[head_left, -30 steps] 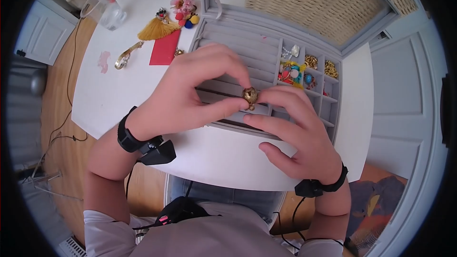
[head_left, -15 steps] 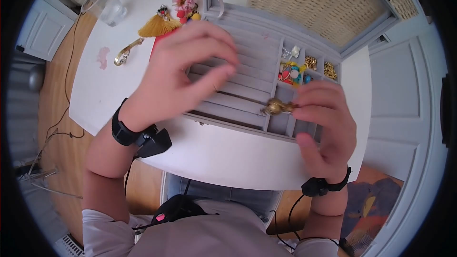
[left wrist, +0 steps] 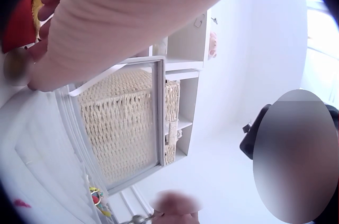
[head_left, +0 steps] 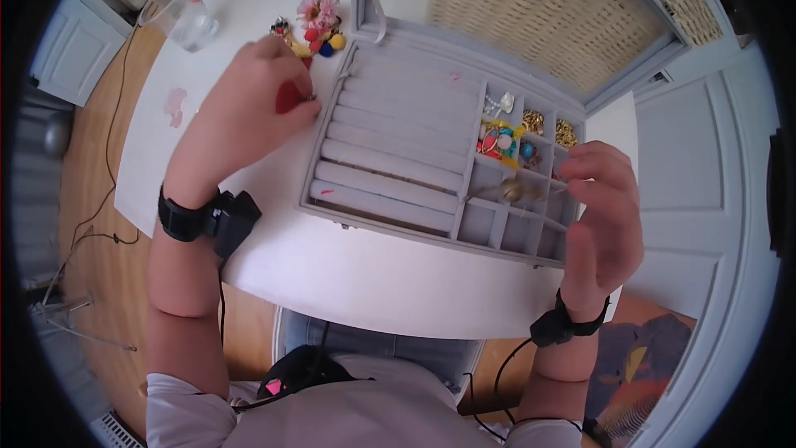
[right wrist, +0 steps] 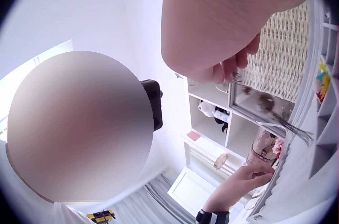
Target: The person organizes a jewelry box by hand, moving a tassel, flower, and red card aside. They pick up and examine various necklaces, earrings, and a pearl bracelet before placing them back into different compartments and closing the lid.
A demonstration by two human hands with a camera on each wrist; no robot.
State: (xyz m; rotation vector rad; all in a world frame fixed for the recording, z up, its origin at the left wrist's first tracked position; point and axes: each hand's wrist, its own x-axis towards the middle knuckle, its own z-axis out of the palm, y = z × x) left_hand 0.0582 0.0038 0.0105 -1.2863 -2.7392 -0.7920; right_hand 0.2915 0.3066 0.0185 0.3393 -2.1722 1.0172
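My right hand (head_left: 609,216) pinches a gold ball pendant (head_left: 512,190) between fingertips, above the small compartments at the front right of the grey jewelry box (head_left: 398,230). The pendant is blurred. Thin strands (right wrist: 296,130) trail from it in the right wrist view. Left of the box, my left hand (head_left: 249,112) reaches down over a red card (head_left: 290,97), covering most of it. Thumb and forefinger close on a small gold ball charm (left wrist: 18,66) beside the card; in the head view only a bit of it shows between the fingertips.
Gold chains (head_left: 533,122), a beaded yellow and red piece (head_left: 499,143) and a turquoise piece (head_left: 528,152) fill compartments. The box's lid stands up at the back, a woven basket (head_left: 547,25) behind it. A pink flower ornament (head_left: 318,11) and a plastic bottle (head_left: 196,26) stand back left.
My left hand has let go of the ball pendant and moved left onto the red card, to the second gold ball. My right hand has carried the pendant to the right over the compartments.
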